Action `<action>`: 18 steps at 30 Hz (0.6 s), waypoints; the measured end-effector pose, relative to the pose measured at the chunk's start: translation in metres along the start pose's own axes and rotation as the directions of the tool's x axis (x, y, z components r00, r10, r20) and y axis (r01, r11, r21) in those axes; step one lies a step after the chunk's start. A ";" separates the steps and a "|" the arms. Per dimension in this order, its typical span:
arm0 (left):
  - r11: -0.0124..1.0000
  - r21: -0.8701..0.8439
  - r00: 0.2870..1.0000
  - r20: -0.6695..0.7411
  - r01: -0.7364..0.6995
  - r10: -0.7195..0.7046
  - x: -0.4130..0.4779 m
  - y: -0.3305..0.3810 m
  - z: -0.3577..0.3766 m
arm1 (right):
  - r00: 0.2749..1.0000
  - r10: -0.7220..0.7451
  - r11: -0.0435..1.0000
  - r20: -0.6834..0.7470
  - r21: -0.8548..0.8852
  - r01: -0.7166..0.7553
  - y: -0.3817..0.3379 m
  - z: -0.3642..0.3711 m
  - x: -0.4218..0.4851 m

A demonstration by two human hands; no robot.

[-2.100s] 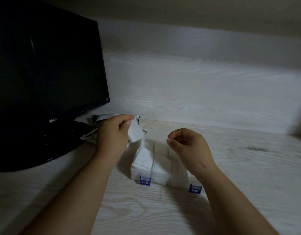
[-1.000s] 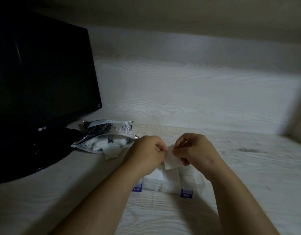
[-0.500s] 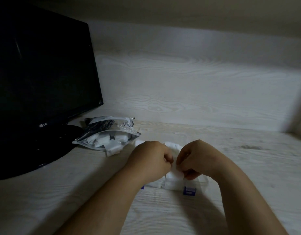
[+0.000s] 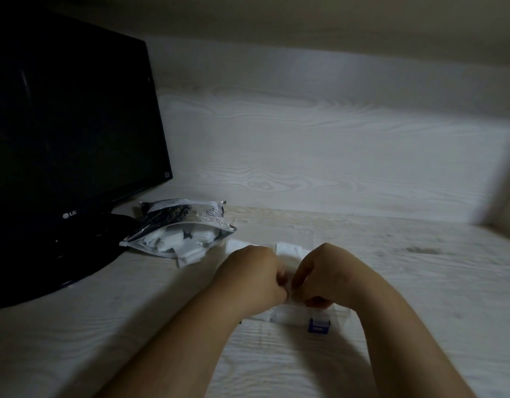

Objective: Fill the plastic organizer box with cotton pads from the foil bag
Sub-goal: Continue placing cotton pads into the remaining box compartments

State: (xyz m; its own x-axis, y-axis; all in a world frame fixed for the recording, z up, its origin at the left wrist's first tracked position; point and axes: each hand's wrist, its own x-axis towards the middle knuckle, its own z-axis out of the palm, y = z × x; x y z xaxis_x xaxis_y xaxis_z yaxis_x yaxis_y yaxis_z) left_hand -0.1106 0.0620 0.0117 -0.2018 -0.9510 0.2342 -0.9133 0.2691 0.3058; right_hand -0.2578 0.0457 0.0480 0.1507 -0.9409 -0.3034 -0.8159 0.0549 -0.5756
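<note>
The clear plastic organizer box (image 4: 338, 313) with a blue latch (image 4: 319, 325) lies on the desk, mostly hidden under my hands, white pads showing inside. My left hand (image 4: 251, 278) and my right hand (image 4: 327, 275) are side by side over the box, fingers curled, pinching a white cotton pad (image 4: 289, 291) between them; only a sliver of it shows. The foil bag (image 4: 179, 228) lies open to the left behind them, with several white pads spilling from its mouth.
A black monitor (image 4: 70, 133) on a glossy black base (image 4: 47, 265) fills the left side, close to the bag. A pale wood-grain wall panel (image 4: 334, 156) rises behind the desk. The desk surface (image 4: 434, 282) extends to the right.
My left hand brought a pad from the bag to the box, my right hand joined it, and both sank lower onto the box with the pad between them.
</note>
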 end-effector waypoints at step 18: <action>0.999 -0.024 0.984 0.177 -0.030 0.033 -0.002 0.005 -0.016 | 0.994 -0.093 0.957 -0.053 -0.282 0.074 0.004 0.004 0.004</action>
State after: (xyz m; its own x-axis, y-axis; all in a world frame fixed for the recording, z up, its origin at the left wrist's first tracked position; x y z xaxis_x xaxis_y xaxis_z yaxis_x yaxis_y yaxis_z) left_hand -0.1089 0.0680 0.0277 -0.2915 -0.9534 0.0775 -0.8980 0.3007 0.3211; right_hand -0.2581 0.0431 0.0414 0.1961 -0.9583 -0.2080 -0.9266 -0.1117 -0.3591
